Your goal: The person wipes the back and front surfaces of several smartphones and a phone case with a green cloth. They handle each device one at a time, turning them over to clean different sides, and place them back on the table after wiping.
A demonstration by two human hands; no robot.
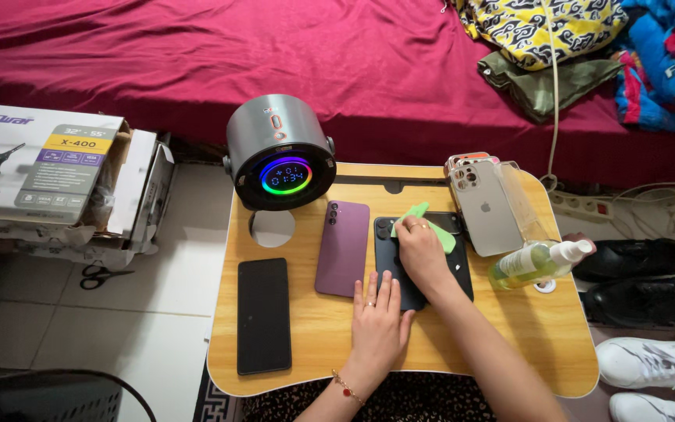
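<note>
Four phones crowd my wooden lap table (509, 328): a black slab (264, 315) at left, a matte purple one (343, 248), the dark phone (462, 270) mid-frame, a grey one (487, 215) leaning right. My right hand (422, 254) pinches a soft green cloth (417, 214) on it; my left hand (378, 322) lies flat, open, at its lower edge.

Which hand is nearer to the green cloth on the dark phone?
Right. The right hand presses on the green cloth, touching it. The left hand lies flat lower down, at the dark phone's near edge, apart from the cloth.
</note>
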